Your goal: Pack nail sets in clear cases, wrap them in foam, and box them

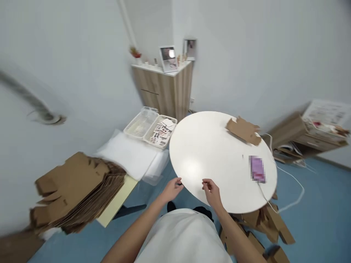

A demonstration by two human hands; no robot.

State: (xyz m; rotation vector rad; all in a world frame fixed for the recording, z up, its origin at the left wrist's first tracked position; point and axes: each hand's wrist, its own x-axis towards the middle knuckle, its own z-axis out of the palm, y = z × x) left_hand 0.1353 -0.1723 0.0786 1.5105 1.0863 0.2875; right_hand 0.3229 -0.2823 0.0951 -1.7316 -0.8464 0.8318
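Observation:
My left hand is at the near left edge of the round white table, its fingers loosely curled with a gap between them and the thumb. Nothing shows in it. Over the table's near edge, my right hand has bent fingers held apart and is holding nothing. A flattened brown cardboard box lies at the far right of the tabletop. Nearer on the right is a blurred-out purple device with a white cable running from it.
On my left are a stack of flat cardboard boxes, white sheets and a basket of printed cards. Folded cardboard lies on the floor at right. A wooden cabinet and a low shelf stand by the walls.

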